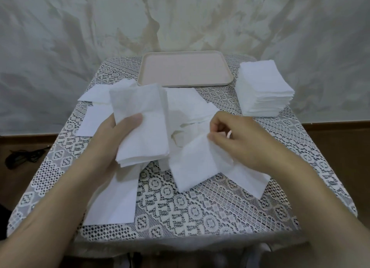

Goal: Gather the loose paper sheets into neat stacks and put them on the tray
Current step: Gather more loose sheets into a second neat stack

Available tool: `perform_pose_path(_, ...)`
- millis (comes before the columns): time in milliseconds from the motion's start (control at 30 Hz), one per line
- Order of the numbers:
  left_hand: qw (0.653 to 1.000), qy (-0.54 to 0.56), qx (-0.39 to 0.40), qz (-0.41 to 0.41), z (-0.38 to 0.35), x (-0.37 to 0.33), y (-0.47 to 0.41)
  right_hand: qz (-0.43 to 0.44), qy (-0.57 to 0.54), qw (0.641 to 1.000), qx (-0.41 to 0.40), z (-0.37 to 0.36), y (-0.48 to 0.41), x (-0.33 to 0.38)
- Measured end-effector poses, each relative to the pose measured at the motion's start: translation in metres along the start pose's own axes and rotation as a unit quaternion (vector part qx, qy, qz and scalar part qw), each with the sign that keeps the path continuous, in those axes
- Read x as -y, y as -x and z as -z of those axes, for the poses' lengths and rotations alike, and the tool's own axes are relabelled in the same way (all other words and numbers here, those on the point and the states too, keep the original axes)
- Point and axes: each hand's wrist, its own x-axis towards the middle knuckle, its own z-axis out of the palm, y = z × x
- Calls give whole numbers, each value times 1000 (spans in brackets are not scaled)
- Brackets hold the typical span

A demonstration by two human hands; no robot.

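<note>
My left hand (112, 135) grips a small stack of white paper sheets (142, 125), thumb on top, held above the table. My right hand (236, 139) pinches the upper right corner of a single white sheet (194, 163) and lifts it off the pile. More loose sheets (190, 107) lie scattered in the table's middle, with others at the left (94, 95) and near the front left (116, 199). A pink tray (226, 81) sits at the back centre with nothing on it. A tall neat stack of sheets (262, 89) stands to the right of the tray.
The small table is covered by a white lace cloth (200, 211). A crumpled pale backdrop (60, 37) hangs behind the table. Dark cables (22, 157) lie on the brown floor at the left.
</note>
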Motion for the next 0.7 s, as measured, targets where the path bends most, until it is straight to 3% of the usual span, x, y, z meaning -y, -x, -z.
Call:
perform_pose_path(100, 1000, -5, -1, 5, -4, 1, 1, -40, 7, 998, -58, 4, -1, -14)
perform_pose_path(300, 1000, -8, -5, 7, -6, 2, 2, -91, 29, 994, 43, -1, 2, -19)
perform_pose_path(467, 1000, -7, 1, 2, -5, 0, 3, -53, -46, 995, 71, 0, -3, -20)
perform_pose_path(600, 1000, -6, 1, -13, 2, -5, 0, -3, -198, 977, -73, 0, -10, -15)
perform_pose_path(700, 1000, -5, -9, -24, 8, -6, -2, -23, -162, 979, -124, -5, -11, -18)
